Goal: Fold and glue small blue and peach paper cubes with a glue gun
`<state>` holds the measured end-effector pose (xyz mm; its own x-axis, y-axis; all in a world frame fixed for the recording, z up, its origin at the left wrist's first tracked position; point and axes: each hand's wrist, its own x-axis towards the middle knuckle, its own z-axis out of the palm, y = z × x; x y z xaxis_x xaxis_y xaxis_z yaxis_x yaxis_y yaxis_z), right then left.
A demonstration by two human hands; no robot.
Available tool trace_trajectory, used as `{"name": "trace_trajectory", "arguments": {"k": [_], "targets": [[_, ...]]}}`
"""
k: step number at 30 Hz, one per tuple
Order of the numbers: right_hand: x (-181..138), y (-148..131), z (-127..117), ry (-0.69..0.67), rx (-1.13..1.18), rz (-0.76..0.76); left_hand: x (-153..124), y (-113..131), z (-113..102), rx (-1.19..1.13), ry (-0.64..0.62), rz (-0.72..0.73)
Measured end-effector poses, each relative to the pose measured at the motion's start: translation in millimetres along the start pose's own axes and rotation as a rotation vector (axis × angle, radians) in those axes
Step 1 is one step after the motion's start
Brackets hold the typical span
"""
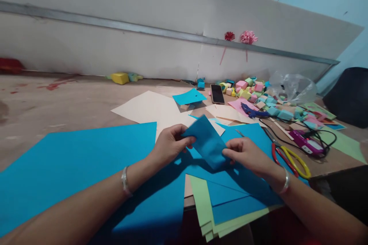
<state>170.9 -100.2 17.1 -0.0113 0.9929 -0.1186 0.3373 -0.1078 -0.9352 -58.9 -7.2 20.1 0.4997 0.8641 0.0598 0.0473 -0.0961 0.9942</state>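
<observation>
A small piece of blue paper [205,141] is held up between my two hands, tilted above the table. My left hand [172,141] pinches its left corner between thumb and fingers. At the lower right edge, my right hand [244,151] grips it the same way. Beneath lie larger blue sheets [227,195] over light green sheets [201,199]. A big blue sheet [86,160] spreads under my left forearm. Scissors [290,159] with red and yellow handles rest to the right of my right hand.
Behind the hands are a cream sheet [143,107], a curved blue piece [189,96] and a phone [217,94]. Several small paper cubes [258,92] pile at the right, near a blue-handled tool [253,111], a purple corded device [307,143] and a plastic bag [296,86].
</observation>
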Motion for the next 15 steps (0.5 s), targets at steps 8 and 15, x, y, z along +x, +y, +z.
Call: {"name": "trace_trajectory", "arguments": {"k": [8, 15], "targets": [[9, 4, 0, 0.189, 0.45, 0.104, -6, 5, -7, 0.183, 0.078, 0.523], [10, 4, -4, 0.38, 0.558, 0.014, -30, 13, 9, 0.393, -0.689, 0.963]]}}
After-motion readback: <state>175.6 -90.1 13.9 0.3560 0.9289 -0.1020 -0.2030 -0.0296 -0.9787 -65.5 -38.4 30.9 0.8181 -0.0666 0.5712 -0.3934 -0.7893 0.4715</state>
